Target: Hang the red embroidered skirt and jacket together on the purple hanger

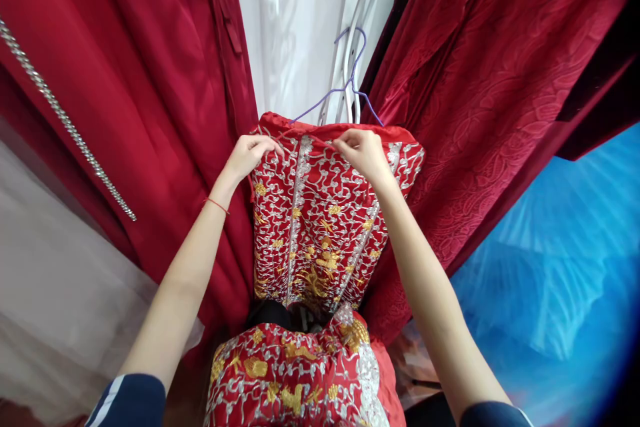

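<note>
A red skirt (325,213) with silver and gold embroidery hangs in front of me from a purple wire hanger (356,73). Along its top runs a plain red waistband (350,128). My left hand (256,150) is at the upper left of the skirt, its fingers pinched on a thin red cord (285,135). Opposite it, my right hand (364,150) pinches the same cord, which stretches between both hands across the front below the waistband. Some of the cord dangles below my left hand.
Another piece of red embroidered fabric (290,380) lies close to my body at the bottom. Dark red garments (165,80) hang at left, and patterned red ones (480,113) at right. A white rack (350,0) stands behind the hanger. Blue tulle (545,260) spreads at right, pale tulle (65,280) at left.
</note>
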